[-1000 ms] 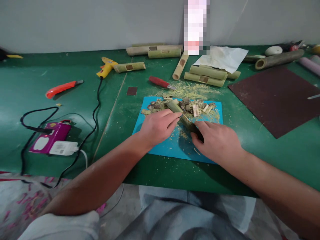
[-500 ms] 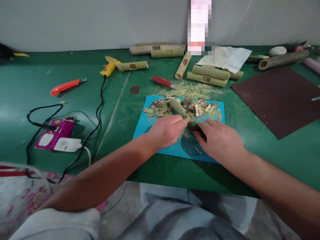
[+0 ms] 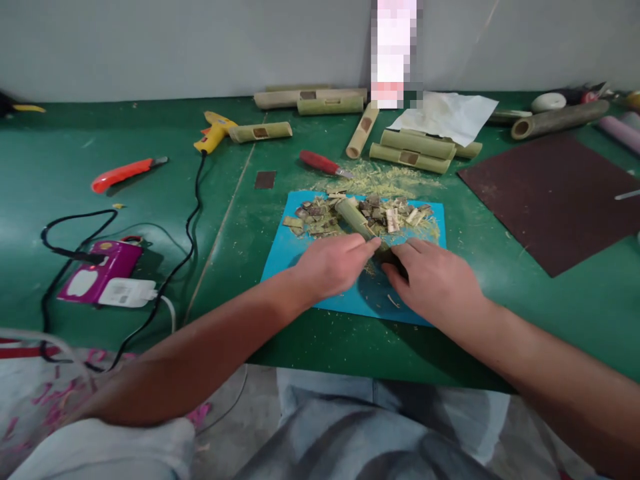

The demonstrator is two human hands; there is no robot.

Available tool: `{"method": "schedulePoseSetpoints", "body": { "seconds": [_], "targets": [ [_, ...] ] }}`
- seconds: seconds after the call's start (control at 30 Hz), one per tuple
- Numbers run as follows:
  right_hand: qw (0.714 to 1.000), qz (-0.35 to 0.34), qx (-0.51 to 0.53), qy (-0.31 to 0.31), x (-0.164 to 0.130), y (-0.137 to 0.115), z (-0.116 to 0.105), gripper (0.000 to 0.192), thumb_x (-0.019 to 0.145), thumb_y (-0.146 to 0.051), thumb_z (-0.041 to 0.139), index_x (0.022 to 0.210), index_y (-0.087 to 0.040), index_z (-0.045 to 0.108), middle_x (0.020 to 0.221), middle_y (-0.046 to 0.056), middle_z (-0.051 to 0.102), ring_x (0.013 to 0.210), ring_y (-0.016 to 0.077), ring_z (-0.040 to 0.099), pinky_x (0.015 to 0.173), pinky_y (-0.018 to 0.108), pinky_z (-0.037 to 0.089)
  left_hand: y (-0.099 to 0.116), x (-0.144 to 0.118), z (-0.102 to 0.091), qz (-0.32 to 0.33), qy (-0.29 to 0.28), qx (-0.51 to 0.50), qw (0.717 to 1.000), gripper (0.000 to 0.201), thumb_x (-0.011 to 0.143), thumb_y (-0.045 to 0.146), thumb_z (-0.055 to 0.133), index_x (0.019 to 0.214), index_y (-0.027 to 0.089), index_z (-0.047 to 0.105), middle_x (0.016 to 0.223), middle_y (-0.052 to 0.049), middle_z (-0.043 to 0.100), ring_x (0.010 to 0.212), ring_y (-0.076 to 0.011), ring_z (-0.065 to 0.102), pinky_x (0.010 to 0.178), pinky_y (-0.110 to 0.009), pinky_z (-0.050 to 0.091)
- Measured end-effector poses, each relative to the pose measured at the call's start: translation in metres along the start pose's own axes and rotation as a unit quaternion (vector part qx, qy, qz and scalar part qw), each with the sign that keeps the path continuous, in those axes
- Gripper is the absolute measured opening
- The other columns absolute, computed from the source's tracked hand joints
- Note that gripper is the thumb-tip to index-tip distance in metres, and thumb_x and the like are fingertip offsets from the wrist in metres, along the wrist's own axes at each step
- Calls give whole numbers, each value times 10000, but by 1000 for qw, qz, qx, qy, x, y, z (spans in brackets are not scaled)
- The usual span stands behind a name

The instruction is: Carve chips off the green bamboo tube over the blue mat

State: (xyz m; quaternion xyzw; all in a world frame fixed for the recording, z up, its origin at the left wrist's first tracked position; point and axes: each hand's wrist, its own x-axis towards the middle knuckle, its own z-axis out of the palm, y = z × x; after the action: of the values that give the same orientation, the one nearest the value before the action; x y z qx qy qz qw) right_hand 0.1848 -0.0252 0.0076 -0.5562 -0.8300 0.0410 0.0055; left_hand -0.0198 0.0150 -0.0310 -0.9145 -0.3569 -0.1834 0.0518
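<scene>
Bamboo tube (image 3: 354, 218) on the blue mat (image 3: 300, 250), long axis running 10 to 4 o'clock; right hand (image 3: 434, 280) clamps its near end, left hand (image 3: 333, 265) pinches its middle, chips (image 3: 385, 215) at 12.

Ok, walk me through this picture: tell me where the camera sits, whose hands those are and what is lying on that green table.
The camera is worn on the person's head and looks forward and down, so both arms reaching in from below are that person's own. There is no machine here, only bare hands.

The left hand and the right hand meet over a blue mat on the green table. Together they hold a bamboo stick that slants away from them; the right hand's grip covers its near end, so any tool in it is hidden. Bamboo chips are heaped at the mat's far edge.

Further off lie more bamboo tubes, a red-handled knife, an orange cutter, a yellow glue gun, a purple box with cables and a dark brown sheet.
</scene>
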Motion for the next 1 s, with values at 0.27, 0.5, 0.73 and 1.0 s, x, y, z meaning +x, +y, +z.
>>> {"method": "schedulePoseSetpoints", "body": {
  "seconds": [0.27, 0.5, 0.73, 1.0],
  "targets": [
    [1000, 5, -5, -1, 0, 0, 1, 229, 941, -311, 506, 881, -155, 662, 863, 87, 665, 767, 195, 578, 594, 316, 276, 0, 0, 2, 0, 21, 11, 1000, 421, 1051, 272, 298, 1192, 136, 670, 691, -40, 591, 593, -142, 527, 505, -265, 342],
    [1000, 1, -2, 12, -1, 1, 3, 232, 940, -312, 506, 866, -157, 661, 844, 81, 663, 738, 187, 570, 582, 316, 261, 4, -1, 1, -4, -8, -1, 1000, 419, 1053, 270, 282, 1224, 144, 643, 735, -47, 607, 617, -133, 542, 517, -247, 373],
    [1000, 2, -4, 6, -1, 1, 2, 232, 940, -312, 501, 875, -156, 660, 844, 81, 662, 734, 189, 573, 580, 319, 267, 4, -2, 2, -8, -5, 1, 1000, 436, 1058, 290, 269, 1227, 141, 642, 724, -43, 598, 611, -138, 539, 509, -255, 370],
    [1000, 6, -1, -3, 1, 0, 2, 237, 943, -304, 495, 879, -149, 662, 858, 84, 663, 742, 186, 572, 585, 316, 277, 2, 0, 2, -3, 12, 20, 1000, 458, 1055, 276, 247, 1217, 130, 650, 705, -44, 583, 622, -143, 538, 515, -256, 377]
  ]
}}
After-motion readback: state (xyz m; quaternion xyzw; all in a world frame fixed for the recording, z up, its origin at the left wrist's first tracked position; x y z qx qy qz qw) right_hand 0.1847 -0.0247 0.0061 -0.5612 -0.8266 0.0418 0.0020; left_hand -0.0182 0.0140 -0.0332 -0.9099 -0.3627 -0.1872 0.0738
